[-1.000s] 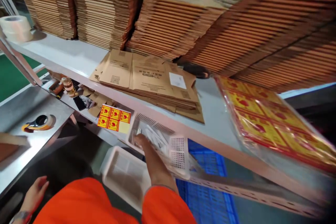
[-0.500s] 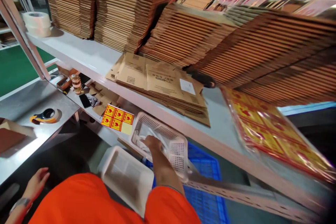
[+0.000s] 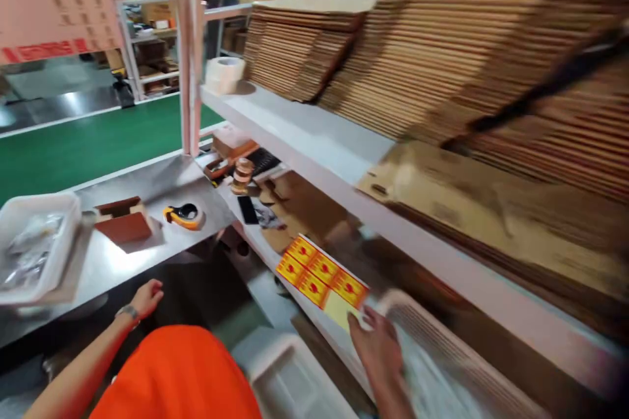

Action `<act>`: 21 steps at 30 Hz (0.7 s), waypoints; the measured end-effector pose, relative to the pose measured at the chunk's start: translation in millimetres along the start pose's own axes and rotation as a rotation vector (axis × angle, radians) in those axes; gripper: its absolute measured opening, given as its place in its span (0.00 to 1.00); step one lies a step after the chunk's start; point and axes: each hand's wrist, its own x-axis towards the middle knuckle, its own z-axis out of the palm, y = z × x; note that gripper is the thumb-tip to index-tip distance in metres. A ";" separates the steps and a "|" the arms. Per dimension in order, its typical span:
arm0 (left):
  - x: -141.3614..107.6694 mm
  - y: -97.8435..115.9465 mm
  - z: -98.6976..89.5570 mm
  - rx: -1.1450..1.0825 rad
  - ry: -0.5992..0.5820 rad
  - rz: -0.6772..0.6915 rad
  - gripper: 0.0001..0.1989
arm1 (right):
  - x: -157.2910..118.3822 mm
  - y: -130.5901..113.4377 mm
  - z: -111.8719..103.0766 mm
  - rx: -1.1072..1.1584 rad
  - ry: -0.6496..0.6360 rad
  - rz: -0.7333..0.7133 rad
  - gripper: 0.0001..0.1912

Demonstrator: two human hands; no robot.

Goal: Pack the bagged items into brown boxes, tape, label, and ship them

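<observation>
My right hand [image 3: 378, 340] is above the right end of a sheet of red and yellow stickers [image 3: 319, 275], by its bare pale-yellow patch. Its thumb and fingers are pinched, with a small whitish bit between the tips that is too blurred to name. A white plastic basket [image 3: 462, 353] with pale, clear-looking contents lies just right of that hand. My left hand [image 3: 146, 300], a watch on its wrist, hangs in the air before the metal table [image 3: 171, 177]. Its fingers are loosely bent and apart, and nothing shows in them.
An open cardboard box [image 3: 122, 219], an orange tape dispenser [image 3: 184, 216] and a white bin of clear bags [image 3: 37, 249] stand on the table. A phone [image 3: 247, 209] and a jar [image 3: 242, 175] lie beyond the stickers. Overhead, a shelf [image 3: 314, 137] bears cardboard stacks [image 3: 442, 59].
The view has swung left, bringing the white bin of bags into sight. My right hand has come out of the white basket to the sticker sheet. My left hand stays in the air.
</observation>
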 end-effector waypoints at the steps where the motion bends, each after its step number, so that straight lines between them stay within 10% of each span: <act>1: 2.5 -3.0 -5.8 -0.019 0.027 0.009 0.27 | -6.4 -25.1 23.8 0.163 -0.009 -0.063 0.30; 6: 3.2 -33.3 -41.7 -0.165 0.166 0.018 0.25 | -72.3 -198.0 127.0 0.616 -0.339 -0.399 0.34; 13: -14.4 -72.3 -110.4 -0.347 0.420 -0.068 0.36 | -140.4 -430.8 190.5 0.549 -0.371 -1.174 0.55; 17: -19.2 -77.6 -142.3 -0.414 0.474 -0.062 0.48 | -144.4 -525.2 218.5 0.430 -0.355 -1.436 0.61; 21: -6.7 -70.7 -164.4 -0.453 0.512 -0.035 0.55 | -132.7 -570.1 249.1 0.282 -0.523 -1.460 0.53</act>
